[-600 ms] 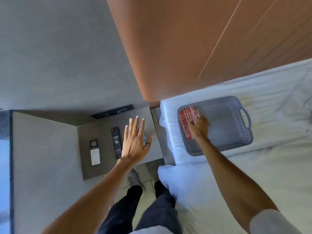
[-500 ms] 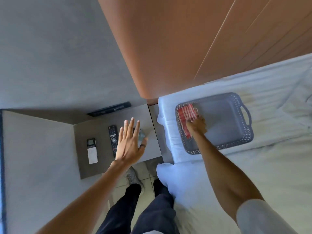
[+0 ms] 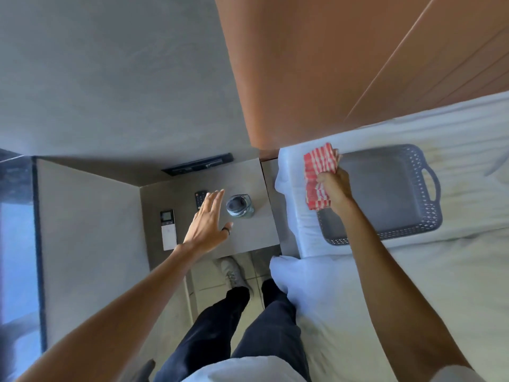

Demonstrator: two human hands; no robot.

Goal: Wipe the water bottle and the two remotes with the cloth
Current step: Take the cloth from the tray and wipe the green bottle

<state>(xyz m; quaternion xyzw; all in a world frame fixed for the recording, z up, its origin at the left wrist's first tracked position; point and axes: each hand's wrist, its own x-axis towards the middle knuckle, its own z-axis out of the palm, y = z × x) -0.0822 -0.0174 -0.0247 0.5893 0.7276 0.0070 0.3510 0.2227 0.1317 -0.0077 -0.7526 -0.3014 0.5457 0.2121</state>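
Beside the bed (image 3: pixel 413 285), on the counter (image 3: pixel 261 232): water bottle (image 3: pixel 239 206) upright. Black remote (image 3: pixel 200 197) and white remote (image 3: pixel 168 229) left of bottle. Left hand (image 3: pixel 207 224) hovers left of bottle, grip apart. Right hand (image 3: pixel 334 188) grip clamped on red-checked cloth (image 3: pixel 319 172), above grey basket tray (image 3: pixel 407 230).

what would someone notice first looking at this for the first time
The red and white checked cloth stands out, held up in the right hand over the left end of the grey basket on the bed. Next, the open left hand reaching toward the water bottle on the nightstand, past two remotes.
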